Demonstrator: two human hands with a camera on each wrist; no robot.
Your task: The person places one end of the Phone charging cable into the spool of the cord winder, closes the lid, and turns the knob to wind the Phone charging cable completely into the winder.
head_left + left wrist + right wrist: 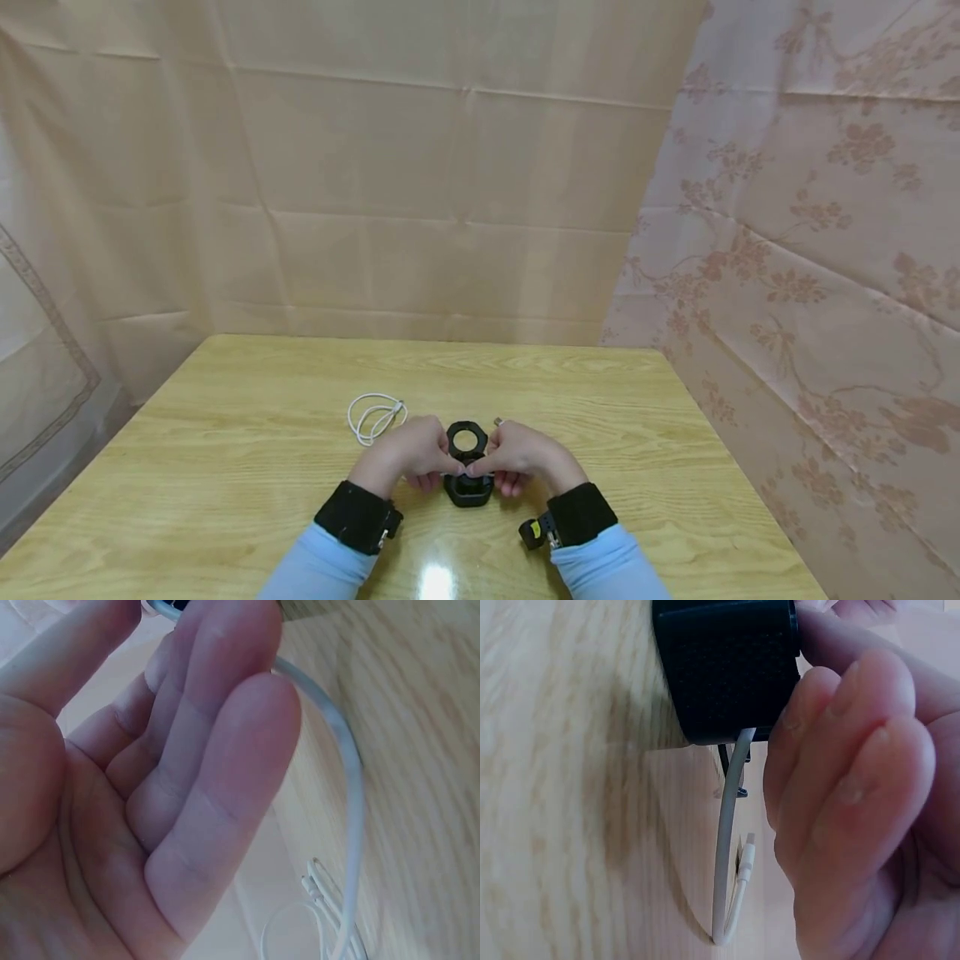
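A small black hexagonal case (468,497) sits on the table, its ring-shaped lid (482,438) raised at the back. My left hand (411,450) and right hand (525,454) hold it from both sides, thumbs meeting over its middle. A white cable (727,817) comes out of the case's right side in the right wrist view, bending back to a plug (746,859). In the left wrist view, the cable (352,795) runs out past my left fingers (247,742); the case there is mostly hidden behind them.
Behind my left hand, the rest of the cable lies in a loose coil (397,407). The wooden table (637,450) extends around the hands. A beige cloth (375,167) hangs behind it, and a flowered cloth (795,208) at the right.
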